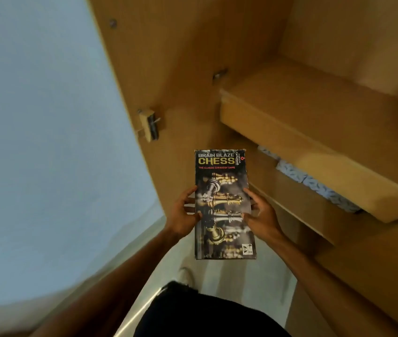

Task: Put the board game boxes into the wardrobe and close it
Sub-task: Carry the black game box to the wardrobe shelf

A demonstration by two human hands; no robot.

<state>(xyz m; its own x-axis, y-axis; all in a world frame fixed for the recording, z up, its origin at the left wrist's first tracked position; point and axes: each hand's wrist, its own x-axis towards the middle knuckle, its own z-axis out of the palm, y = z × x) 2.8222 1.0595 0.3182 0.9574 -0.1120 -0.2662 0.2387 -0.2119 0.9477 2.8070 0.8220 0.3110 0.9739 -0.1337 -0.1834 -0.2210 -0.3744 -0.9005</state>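
A dark chess game box [223, 186] with gold lettering and chess pieces on its lid is held flat in front of me, long side pointing away. My left hand [183, 215] grips its left edge and my right hand [261, 215] grips its right edge. The box hovers in front of the open wooden wardrobe [193, 69], level with a lower shelf [290, 203]. An upper shelf [314, 113] juts out to the right of the box.
Blue patterned cloth [314, 183] lies folded on the lower shelf under the upper one. A hinge [150, 125] sticks out from the wardrobe's left side panel. A pale blue wall [47, 142] stands to the left. Light floor tiles [241, 283] show below the box.
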